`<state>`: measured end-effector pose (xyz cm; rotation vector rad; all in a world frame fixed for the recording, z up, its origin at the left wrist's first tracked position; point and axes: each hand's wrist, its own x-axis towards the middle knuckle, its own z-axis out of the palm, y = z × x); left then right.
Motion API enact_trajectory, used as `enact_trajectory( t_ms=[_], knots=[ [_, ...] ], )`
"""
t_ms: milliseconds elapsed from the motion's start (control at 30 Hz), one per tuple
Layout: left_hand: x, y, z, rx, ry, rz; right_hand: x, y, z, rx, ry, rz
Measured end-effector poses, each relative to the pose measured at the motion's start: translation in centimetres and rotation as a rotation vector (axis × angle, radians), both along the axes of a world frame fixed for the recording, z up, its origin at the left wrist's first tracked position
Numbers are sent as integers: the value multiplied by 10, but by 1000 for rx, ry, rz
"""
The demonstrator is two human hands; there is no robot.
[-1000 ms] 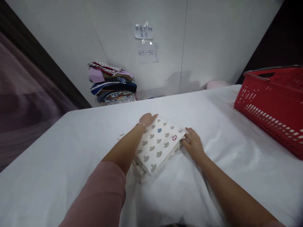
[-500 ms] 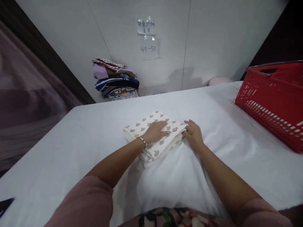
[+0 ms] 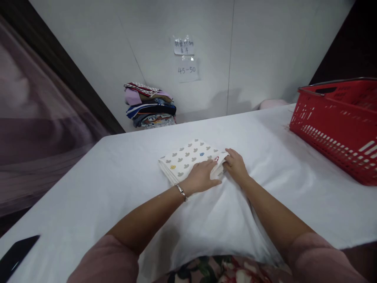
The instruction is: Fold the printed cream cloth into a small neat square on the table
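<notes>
A folded white cloth (image 3: 188, 155) printed with grey mouse-head shapes and a few small coloured ones lies on the white-covered table. Across its near edge rests my left hand (image 3: 203, 175), palm down, fingers stretched out and thumb apart; a bracelet circles the wrist. At the cloth's right corner, my right hand (image 3: 236, 166) has its fingers curled round the edge, with the thumb side hidden beneath the layers. The cloth's layers show along its left side.
A red plastic basket (image 3: 335, 129) with a metal handle stands at the right. Behind the far table edge is a stack of folded fabrics (image 3: 151, 106). Paper signs (image 3: 187, 70) hang on the wall. A dark flat object (image 3: 19, 253) lies at the lower left, near a sheer curtain (image 3: 44, 129).
My left hand has slid from the middle of the cloth toward its near edge. The right hand still grips the right corner. The camera view has shifted slightly.
</notes>
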<state>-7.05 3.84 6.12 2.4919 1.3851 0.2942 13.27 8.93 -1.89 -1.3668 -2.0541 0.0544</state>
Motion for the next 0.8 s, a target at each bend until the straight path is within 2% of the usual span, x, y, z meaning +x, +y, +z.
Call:
enact_trajectory(
  t_ms=[100,333,500,667,800],
  knots=[
    [-2,-5,-1,-5,67,51,3,1,1,7,7,13],
    [-10,-3,5,-77,27,180,13,7,-8,-43,57,50],
    [-7,-6,-1,-64,9,193,5,-2,0,61,-47,28],
    [-11,0,2,-85,-79,245,-7,-12,10,160,-115,42],
    [-10,-1,2,-44,-78,203,-13,-12,10,192,-108,98]
  ],
)
